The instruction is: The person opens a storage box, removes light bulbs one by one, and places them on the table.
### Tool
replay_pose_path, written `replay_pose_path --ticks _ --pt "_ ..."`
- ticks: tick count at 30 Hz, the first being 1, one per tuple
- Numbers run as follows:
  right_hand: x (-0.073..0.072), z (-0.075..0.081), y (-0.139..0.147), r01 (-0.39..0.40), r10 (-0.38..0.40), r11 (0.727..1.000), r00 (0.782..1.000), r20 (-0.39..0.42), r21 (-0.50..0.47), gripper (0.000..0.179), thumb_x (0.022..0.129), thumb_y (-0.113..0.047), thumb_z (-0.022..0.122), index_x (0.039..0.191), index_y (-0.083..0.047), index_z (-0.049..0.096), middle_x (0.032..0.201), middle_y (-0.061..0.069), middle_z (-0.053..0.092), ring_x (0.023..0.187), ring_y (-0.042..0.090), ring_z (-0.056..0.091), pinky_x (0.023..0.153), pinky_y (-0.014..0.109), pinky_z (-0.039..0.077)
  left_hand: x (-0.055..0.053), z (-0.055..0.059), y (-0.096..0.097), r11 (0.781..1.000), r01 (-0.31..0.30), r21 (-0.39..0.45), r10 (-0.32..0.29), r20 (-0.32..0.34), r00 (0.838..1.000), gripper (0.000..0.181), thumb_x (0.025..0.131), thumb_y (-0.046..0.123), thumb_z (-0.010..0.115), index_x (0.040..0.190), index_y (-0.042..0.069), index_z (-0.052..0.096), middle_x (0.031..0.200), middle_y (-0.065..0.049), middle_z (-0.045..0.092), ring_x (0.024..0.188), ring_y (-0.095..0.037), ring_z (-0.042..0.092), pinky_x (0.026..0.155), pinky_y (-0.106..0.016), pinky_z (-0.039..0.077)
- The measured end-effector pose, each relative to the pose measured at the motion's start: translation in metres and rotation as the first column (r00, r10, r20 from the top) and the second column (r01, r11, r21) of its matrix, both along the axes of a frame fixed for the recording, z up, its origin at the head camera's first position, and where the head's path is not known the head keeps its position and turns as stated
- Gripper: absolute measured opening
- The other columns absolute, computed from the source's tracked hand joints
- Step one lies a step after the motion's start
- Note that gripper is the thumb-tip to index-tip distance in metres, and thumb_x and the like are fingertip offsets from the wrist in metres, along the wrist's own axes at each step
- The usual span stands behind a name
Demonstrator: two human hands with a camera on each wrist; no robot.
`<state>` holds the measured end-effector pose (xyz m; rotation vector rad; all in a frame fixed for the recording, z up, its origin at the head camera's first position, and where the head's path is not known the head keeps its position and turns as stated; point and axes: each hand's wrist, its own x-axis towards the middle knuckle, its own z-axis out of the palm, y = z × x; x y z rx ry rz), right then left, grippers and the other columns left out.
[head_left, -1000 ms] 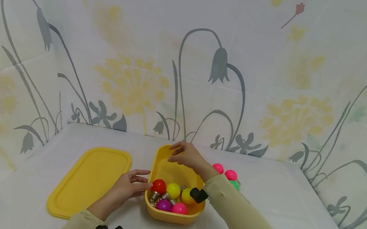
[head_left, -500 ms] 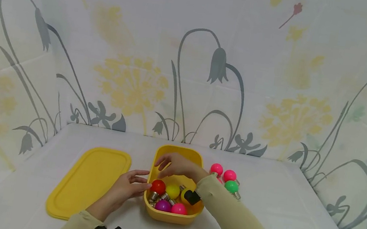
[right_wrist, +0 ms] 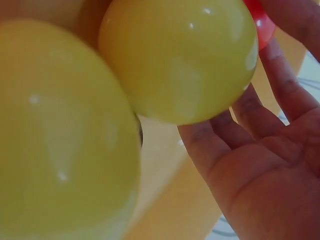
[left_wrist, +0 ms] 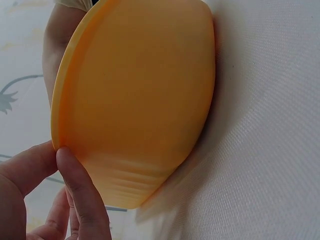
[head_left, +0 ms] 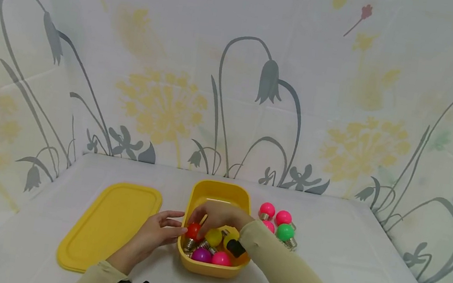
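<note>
My left hand [head_left: 154,233] pinches the left rim of the yellow plastic box [head_left: 210,270] between thumb and finger, as the left wrist view shows close up. Inside the box is my right hand [head_left: 220,214], its thumb and fingertips around the red light bulb [head_left: 193,230] by the left wall. Two yellow bulbs, one of them nearest the hand [right_wrist: 180,60], fill much of the right wrist view. A purple bulb [head_left: 202,254] and a pink bulb [head_left: 221,258] lie at the box's near end, with metal screw bases showing among them.
The flat yellow lid [head_left: 110,229] lies on the white table to the left of the box. To the box's right sit several loose bulbs, among them a pink bulb [head_left: 284,217] and a green bulb [head_left: 285,232]. A flower-print cloth [head_left: 177,57] hangs behind.
My right hand has come from above the box's far end down and toward me, and its fingers have reached the red bulb. The left hand has stayed at the rim.
</note>
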<state>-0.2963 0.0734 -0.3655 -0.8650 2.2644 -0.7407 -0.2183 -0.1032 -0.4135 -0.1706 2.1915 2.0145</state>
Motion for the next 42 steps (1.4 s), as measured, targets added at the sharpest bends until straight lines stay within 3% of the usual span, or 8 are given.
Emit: replay_pose_path --ticks 5,15,25,34,42 --pt "0.002 -0.001 0.003 0.020 -0.020 1.000 0.999 -0.039 0.003 0.028 0.076 -0.004 0.074 0.101 -0.015 0.066 0.095 -0.006 0.061 0.088 0.012 0.055 0.078 0.022 0.050 0.000 0.000 0.001 1.000 0.005 0.007 -0.005 -0.003 1.000 0.048 0.081 0.014 0.073 0.124 0.001 0.055 0.102 -0.013 0.059 0.082 -0.020 0.061 0.076 -0.035 0.054" --pt "0.009 0.009 0.014 0.134 -0.138 0.988 0.989 -0.047 -0.075 0.028 0.077 -0.008 0.075 0.101 -0.018 0.063 0.096 -0.004 0.059 0.091 0.016 0.055 0.078 0.026 0.051 0.001 0.001 0.001 1.000 0.008 -0.006 -0.008 0.007 1.000 0.051 0.080 0.015 0.074 0.125 0.002 0.054 0.102 -0.012 0.059 0.083 -0.020 0.061 0.076 -0.035 0.054" --pt "0.012 0.019 0.033 0.231 -0.246 0.956 0.967 -0.062 -0.183 0.030 0.077 -0.018 0.076 0.103 -0.014 0.063 0.097 0.000 0.059 0.091 0.019 0.054 0.079 0.035 0.050 0.001 0.000 0.000 1.000 0.007 -0.002 -0.007 0.005 1.000 0.051 0.080 0.015 0.074 0.125 0.002 0.054 0.101 -0.012 0.059 0.082 -0.021 0.060 0.075 -0.034 0.055" --pt "0.018 0.025 0.054 0.364 -0.414 0.880 0.903 -0.116 -0.306 0.035 0.078 -0.023 0.075 0.107 -0.011 0.062 0.098 0.002 0.061 0.087 0.019 0.057 0.075 0.032 0.051 0.002 0.002 0.000 1.000 0.009 -0.006 -0.009 0.010 1.000 0.050 0.082 0.014 0.072 0.126 0.002 0.053 0.102 -0.012 0.058 0.083 -0.020 0.059 0.076 -0.035 0.054" --pt "0.030 0.025 0.074 0.485 -0.565 0.779 0.818 -0.108 -0.397 0.035 0.078 -0.023 0.076 0.107 -0.010 0.062 0.098 0.003 0.061 0.086 0.020 0.056 0.074 0.030 0.053 0.001 -0.001 0.000 1.000 0.006 -0.013 -0.006 -0.005 1.000 0.052 0.080 0.015 0.074 0.125 0.002 0.053 0.102 -0.012 0.059 0.081 -0.020 0.060 0.075 -0.034 0.055"
